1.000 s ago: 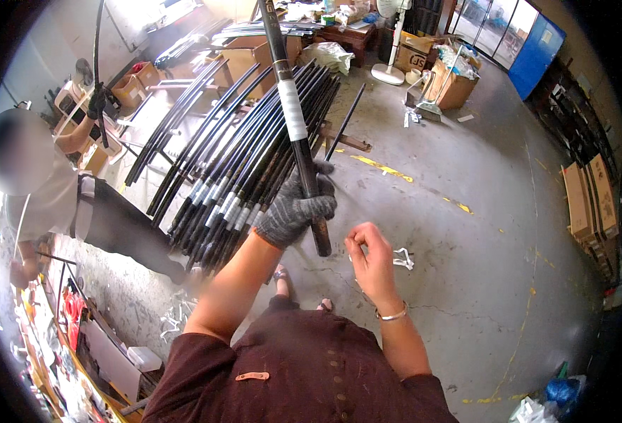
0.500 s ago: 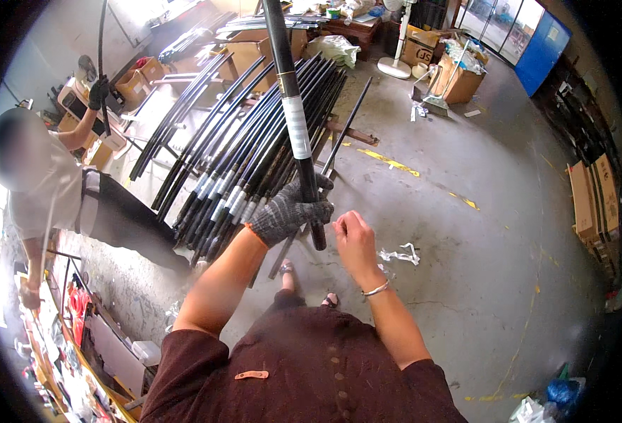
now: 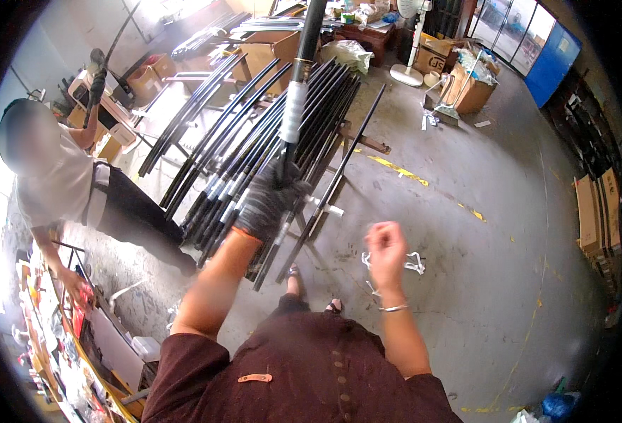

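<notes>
One long, round black pole with a white wrapped band (image 3: 305,70) rises from the person's left hand (image 3: 272,197), which wears a dark grey knitted glove with an orange cuff edge; the gloved fingers are closed around it just below the band, and the pole leans slightly right toward its top, running out at the upper edge of view. The bare right hand (image 3: 387,247), with a silver-coloured bracelet (image 3: 394,308) at the wrist, is held up apart from the pole, its fingers curled inward; whether they pinch anything cannot be told. Beside that hand in view, thin crumpled white strips (image 3: 415,264) lie on the grey floor (image 3: 480,282). Beyond the left hand, a slanting row of slim black poles (image 3: 258,158), several with white bands, rests side by side, and one separate dark pole (image 3: 350,148) slants at the row's right. A co-worker in a pale shirt and dark trousers (image 3: 57,169) stands at left, holding a thin dark rod (image 3: 122,32). Farther back are a white pedestal fan (image 3: 417,41), a brown cardboard box topped with clear plastic (image 3: 470,92) and a tall blue panel (image 3: 552,65).
</notes>
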`<state>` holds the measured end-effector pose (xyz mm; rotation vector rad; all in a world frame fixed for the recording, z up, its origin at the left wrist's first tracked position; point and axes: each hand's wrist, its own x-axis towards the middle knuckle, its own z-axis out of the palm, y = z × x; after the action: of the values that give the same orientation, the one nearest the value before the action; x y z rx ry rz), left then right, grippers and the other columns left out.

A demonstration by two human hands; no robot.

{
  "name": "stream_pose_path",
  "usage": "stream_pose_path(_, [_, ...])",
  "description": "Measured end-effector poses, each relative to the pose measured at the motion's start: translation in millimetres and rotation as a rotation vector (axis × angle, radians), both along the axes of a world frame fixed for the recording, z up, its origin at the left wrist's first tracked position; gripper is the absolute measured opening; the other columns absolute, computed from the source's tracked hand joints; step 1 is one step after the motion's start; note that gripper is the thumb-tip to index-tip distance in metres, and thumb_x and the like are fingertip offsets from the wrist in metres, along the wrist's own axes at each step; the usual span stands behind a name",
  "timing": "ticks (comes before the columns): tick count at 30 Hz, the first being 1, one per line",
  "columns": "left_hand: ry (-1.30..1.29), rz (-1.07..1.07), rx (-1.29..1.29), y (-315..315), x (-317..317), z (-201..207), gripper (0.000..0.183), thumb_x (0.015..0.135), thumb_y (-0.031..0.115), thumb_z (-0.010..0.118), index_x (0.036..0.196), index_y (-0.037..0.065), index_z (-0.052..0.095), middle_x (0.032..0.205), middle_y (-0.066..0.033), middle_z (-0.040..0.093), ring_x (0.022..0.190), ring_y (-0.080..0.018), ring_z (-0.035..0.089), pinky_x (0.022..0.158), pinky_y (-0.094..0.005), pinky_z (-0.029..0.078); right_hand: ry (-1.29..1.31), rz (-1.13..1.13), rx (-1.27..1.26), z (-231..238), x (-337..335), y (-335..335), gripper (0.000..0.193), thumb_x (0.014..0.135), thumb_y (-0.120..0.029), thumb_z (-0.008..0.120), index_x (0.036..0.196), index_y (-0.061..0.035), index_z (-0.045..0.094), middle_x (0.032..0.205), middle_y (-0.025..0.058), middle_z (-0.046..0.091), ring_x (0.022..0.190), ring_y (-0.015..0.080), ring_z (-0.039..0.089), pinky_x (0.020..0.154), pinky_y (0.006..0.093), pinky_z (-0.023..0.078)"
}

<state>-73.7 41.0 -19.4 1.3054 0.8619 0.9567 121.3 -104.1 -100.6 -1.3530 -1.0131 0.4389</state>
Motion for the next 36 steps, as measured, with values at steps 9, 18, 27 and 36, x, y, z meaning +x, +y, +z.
stream_pose_path(9, [-0.325, -0.432, -0.312, -3, 8, 7, 0.037, 0.082, 0.025, 0.074, 0.107, 0.007, 0.054, 0.073, 0.0001, 0.052, 0.060, -0.0118, 0.050, 0.053, -0.0260, 0.042, 0.349, 0.677, -0.150, 35, -27, 7, 0.025, 0.088, -0.008, 0.067, 0.108, -0.0017, 0.054, 0.105, 0.0099, 0.063, 0.095, 0.0150, 0.062, 0.081, 0.0291, 0.050])
stream_pose_path(18, [-0.415, -0.422, -0.302, -9, 32, 8, 0.036, 0.085, 0.025, 0.072, 0.110, 0.007, 0.053, 0.072, 0.0001, 0.053, 0.059, -0.0118, 0.051, 0.055, -0.0262, 0.045, 0.057, 0.376, -0.119, 38, -55, 13, 0.013, 0.084, -0.003, 0.068, 0.094, 0.0046, 0.064, 0.093, 0.0111, 0.065, 0.083, 0.0176, 0.064, 0.073, 0.0289, 0.051])
stream_pose_path(27, [-0.215, -0.052, -0.116, -18, 52, 19, 0.020, 0.086, 0.012, 0.069, 0.092, 0.008, 0.051, 0.067, 0.0016, 0.051, 0.053, -0.0073, 0.048, 0.046, -0.0215, 0.038, -0.260, 0.249, 0.141, 57, -58, 2, 0.007, 0.083, 0.003, 0.065, 0.090, 0.0031, 0.062, 0.089, 0.0129, 0.066, 0.078, 0.0228, 0.064, 0.070, 0.0299, 0.051])
stream_pose_path(36, [-0.496, -0.060, -0.260, -24, 49, 6, 0.024, 0.087, 0.012, 0.066, 0.104, 0.007, 0.050, 0.067, 0.0003, 0.051, 0.052, -0.0103, 0.049, 0.046, -0.0233, 0.041, -0.079, 0.486, -0.046, 62, -48, -6, 0.008, 0.094, -0.006, 0.056, 0.093, 0.0009, 0.059, 0.092, 0.0083, 0.066, 0.082, 0.0174, 0.062, 0.075, 0.0298, 0.051])
